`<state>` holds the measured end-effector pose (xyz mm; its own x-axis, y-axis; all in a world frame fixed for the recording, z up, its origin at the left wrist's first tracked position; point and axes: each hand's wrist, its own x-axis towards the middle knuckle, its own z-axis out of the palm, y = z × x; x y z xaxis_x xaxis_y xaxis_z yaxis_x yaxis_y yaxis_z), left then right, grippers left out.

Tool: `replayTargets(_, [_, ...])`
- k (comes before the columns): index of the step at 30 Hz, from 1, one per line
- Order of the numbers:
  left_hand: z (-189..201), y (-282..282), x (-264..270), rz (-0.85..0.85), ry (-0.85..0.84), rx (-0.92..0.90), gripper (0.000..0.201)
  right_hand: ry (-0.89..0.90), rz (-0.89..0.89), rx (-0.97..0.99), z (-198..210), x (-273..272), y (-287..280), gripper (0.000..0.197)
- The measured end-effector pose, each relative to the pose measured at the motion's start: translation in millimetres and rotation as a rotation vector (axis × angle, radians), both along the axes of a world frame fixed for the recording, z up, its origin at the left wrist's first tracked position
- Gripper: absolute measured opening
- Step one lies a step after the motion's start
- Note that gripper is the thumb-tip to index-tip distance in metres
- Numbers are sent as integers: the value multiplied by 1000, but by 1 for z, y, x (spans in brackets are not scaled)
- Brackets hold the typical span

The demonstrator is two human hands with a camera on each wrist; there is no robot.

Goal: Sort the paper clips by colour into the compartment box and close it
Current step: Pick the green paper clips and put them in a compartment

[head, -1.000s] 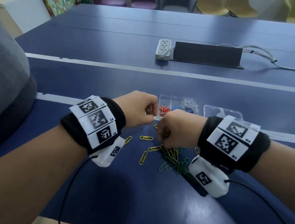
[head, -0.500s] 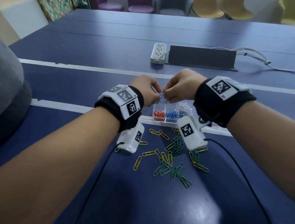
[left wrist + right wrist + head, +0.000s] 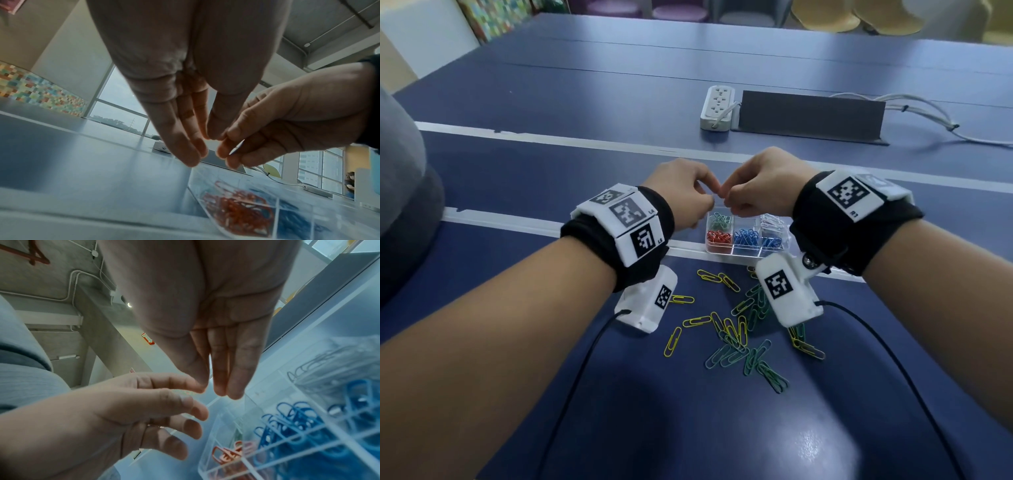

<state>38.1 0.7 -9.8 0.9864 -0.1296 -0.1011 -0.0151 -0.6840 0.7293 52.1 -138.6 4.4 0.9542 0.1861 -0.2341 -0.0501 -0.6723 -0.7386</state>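
Observation:
The clear compartment box (image 3: 736, 251) holds green clips (image 3: 720, 219), red clips (image 3: 719, 237), blue clips (image 3: 748, 238) and white clips (image 3: 772, 221) in separate cells. Both hands hover just above its back left corner with fingertips touching. My right hand (image 3: 727, 200) pinches a thin paper clip (image 3: 236, 148), seen edge-on. The fingers of my left hand (image 3: 710, 200) lie fairly straight with the thumb close; I cannot tell whether they hold a clip. Loose yellow clips (image 3: 673, 342) and green clips (image 3: 756, 359) lie scattered on the blue table in front of the box.
A white power strip (image 3: 717, 108) and a dark cable cover (image 3: 811, 114) with cables (image 3: 928, 113) lie farther back. A person in grey (image 3: 400, 171) sits at the left edge. White seam strips cross the table; the box stands on one.
Both hands rose from the loose pile and moved forward over the box. The clips seen between the fingertips half a second ago no longer show in the head view.

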Motion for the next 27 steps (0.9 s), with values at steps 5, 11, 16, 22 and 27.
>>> replayTargets(5, [2,15,-12,-95,-27,264,15,-100,72,-107,0,-14,-7,21])
replayTargets(11, [4,24,-36,-278,44,522,4,-233,347,-397,6,-50,-13,17])
replayTargets(16, [2,11,-55,-421,8,653,23,-193,551,-634,-4,-70,-18,25])
replayTargets(22, [5,-17,-72,-599,-35,595,16,-259,631,-654,-11,-74,-23,22])
replayTargets(27, [-2,-19,-79,-675,37,588,26,-236,593,-583,-13,-73,-31,29])
